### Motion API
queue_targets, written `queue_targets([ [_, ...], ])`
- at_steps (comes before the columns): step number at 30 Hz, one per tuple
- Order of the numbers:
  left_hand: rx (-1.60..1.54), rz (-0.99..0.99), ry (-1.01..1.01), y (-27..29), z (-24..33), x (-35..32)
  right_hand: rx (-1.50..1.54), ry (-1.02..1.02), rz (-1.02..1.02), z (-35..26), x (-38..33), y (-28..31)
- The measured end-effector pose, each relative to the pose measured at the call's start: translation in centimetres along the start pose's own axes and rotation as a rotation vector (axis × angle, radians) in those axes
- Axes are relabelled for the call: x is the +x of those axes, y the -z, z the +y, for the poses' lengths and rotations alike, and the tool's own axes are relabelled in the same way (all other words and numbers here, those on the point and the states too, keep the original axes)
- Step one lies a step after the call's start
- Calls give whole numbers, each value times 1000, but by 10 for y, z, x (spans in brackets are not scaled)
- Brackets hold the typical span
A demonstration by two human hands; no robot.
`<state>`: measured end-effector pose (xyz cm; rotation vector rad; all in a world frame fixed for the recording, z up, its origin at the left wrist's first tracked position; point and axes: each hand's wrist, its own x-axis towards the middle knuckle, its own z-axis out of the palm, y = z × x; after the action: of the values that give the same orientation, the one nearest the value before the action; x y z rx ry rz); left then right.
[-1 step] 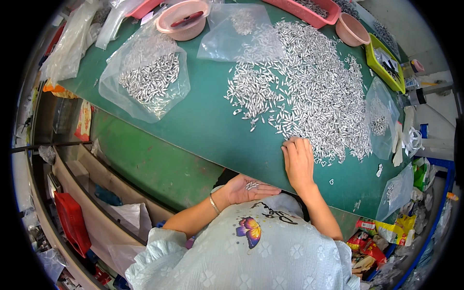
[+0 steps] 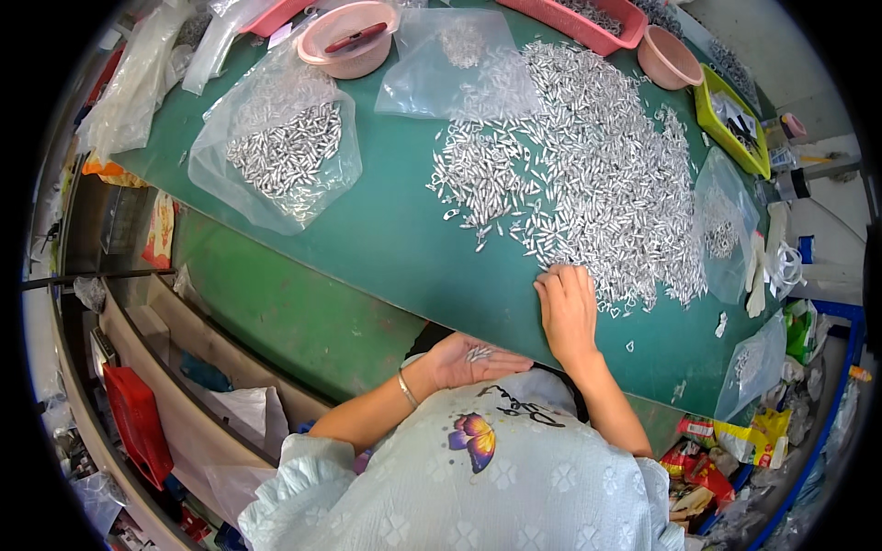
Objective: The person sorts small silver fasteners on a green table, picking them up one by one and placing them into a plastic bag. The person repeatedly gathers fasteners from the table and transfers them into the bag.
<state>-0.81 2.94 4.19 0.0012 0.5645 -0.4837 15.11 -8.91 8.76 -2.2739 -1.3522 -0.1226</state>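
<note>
A big heap of small silver clasp-like metal pieces (image 2: 606, 156) covers the green table's right half. At its near edge, my right hand (image 2: 568, 308) rests with fingers bent and drawn together, tips at the tabletop. Whatever is under those fingertips is hidden. My left hand (image 2: 473, 361) is palm up beside the table edge, fingers stretched out flat. Several small silver pieces (image 2: 479, 353) lie loose on that palm. A smaller cluster of similar pieces (image 2: 482, 174) adjoins the heap on the left.
A clear plastic bag (image 2: 285, 151) of silver pieces lies left on the table. Another clear bag (image 2: 432, 83) lies beyond. Along the far side stand a pink bowl (image 2: 344, 64) with a red-handled tool, a pink tray (image 2: 629, 37), a smaller bowl (image 2: 669, 60) and a yellow-green basket (image 2: 712, 119).
My right hand has shifted very slightly toward me. My left hand and the pieces on it look the same.
</note>
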Motion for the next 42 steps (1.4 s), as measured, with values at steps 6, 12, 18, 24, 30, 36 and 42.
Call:
queue_targets([
  [6,-55,172,71,0,1,1,282,262,-223,-15,-32,0],
  [12,-240,-173,85,16,4,3,88,-38,11,-22,10,23],
  [18,101,63,9,-2,2,-2,58,10,-70,29,-20,15],
  [24,305,-16,-85,7,-4,-9,-58,-26,82,61,-42,33],
  [30,282,-22,-56,0,-4,-27,-127,-155,188,56,-37,44],
  [36,224,14,-62,8,-7,-3,82,-77,15,18,-29,36],
  [42,188,97,0,-2,-6,-3,-125,-119,147,47,-50,38],
])
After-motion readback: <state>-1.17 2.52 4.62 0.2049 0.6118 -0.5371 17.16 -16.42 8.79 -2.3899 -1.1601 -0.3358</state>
